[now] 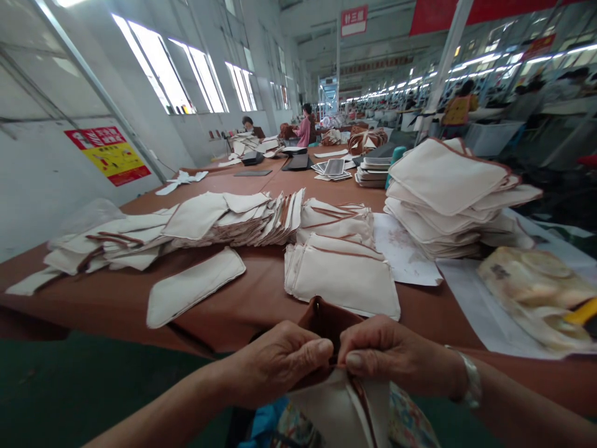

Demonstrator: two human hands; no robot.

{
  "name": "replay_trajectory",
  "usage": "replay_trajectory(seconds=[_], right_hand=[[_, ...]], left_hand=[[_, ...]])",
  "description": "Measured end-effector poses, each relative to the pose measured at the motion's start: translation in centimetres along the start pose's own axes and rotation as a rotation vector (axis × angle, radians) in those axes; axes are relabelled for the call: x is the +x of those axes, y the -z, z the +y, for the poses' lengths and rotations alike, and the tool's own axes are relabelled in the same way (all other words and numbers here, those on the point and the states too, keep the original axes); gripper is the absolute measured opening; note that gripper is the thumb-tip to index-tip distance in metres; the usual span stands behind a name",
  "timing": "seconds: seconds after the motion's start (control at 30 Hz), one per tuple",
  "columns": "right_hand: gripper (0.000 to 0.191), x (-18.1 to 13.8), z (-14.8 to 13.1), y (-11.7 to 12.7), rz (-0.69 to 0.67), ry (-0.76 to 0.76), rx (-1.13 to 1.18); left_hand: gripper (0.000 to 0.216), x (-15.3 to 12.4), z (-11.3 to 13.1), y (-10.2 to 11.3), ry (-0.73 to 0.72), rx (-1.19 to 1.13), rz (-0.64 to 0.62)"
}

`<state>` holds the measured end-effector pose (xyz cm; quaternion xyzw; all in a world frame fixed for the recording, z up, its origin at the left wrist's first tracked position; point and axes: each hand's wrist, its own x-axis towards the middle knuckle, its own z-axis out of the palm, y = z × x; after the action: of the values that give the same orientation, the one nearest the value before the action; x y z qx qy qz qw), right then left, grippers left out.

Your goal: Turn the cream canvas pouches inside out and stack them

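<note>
Close to my body, at the table's front edge, both hands pinch a sewn piece [319,404] of cream fabric with a brown leather-like side. My left hand [293,354] grips its upper edge between thumb and fingers. Right beside it, my right hand [377,348] is closed on the same edge, thumb on top. A brown flap [326,314] of the piece stands up behind the fingers. Its lower part hangs over my lap. Just beyond my hands lies a small stack of cream panels [342,277] with brown edging.
A long row of cream panels [200,218] spreads over the brown-covered table [261,292]. One loose cream panel [196,286] lies at front left. To the right are a tall panel pile [448,186], white paper [485,311] and a crumpled plastic bag [536,292]. People work farther back.
</note>
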<state>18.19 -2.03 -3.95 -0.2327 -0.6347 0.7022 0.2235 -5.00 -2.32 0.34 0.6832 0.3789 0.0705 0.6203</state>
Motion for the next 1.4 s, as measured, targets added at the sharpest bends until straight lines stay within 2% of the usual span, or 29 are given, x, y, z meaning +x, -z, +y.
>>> replay_trajectory(seconds=[0.13,0.2,0.3,0.4,0.53,0.67,0.77,0.9,1.03,1.13,1.27,1.4], right_hand=[[0.04,0.0,0.4,0.4,0.015,-0.037,0.054],[0.042,0.1,0.6,0.4,0.045,-0.057,0.053],[0.044,0.1,0.9,0.3,0.092,-0.08,0.049],[0.044,-0.1,1.3,0.1,0.111,-0.084,0.092],[0.042,-0.4,1.8,-0.1,0.136,-0.091,0.15],[0.04,-0.3,2.5,-0.4,0.187,-0.101,0.165],[0.036,0.0,2.8,-0.8,0.244,-0.094,0.161],[0.035,0.2,2.9,-1.3,0.307,-0.097,0.143],[0.026,0.2,2.7,-1.6,0.34,-0.121,0.042],[0.013,0.3,2.3,-1.8,0.37,-0.16,-0.161],[0.01,0.4,1.7,-1.9,0.386,-0.213,-0.405],[0.009,0.1,2.1,-1.7,0.315,-0.199,-0.26]], left_hand=[[0.039,0.0,-0.1,-0.2,-0.059,-0.049,0.02],[0.032,0.2,-0.5,-0.6,-0.114,-0.004,0.119],[0.022,0.7,-1.6,-1.5,-0.18,0.199,0.333],[0.014,1.1,-2.7,-2.2,-0.253,0.367,0.45],[0.004,1.3,-2.9,-2.7,-0.399,0.59,0.494],[0.01,1.5,-2.5,-3.2,-0.497,0.871,0.564],[0.012,1.8,-2.5,-3.7,-0.469,1.04,0.6],[0.014,2.2,-3.0,-4.4,-0.42,1.14,0.626],[0.014,2.5,-3.4,-4.4,-0.401,1.118,0.627],[0.014,2.4,-3.7,-4.1,-0.349,1.03,0.58],[0.014,2.3,-4.0,-3.7,-0.348,0.879,0.525],[0.011,2.1,-3.3,-3.1,-0.233,0.518,0.413]])
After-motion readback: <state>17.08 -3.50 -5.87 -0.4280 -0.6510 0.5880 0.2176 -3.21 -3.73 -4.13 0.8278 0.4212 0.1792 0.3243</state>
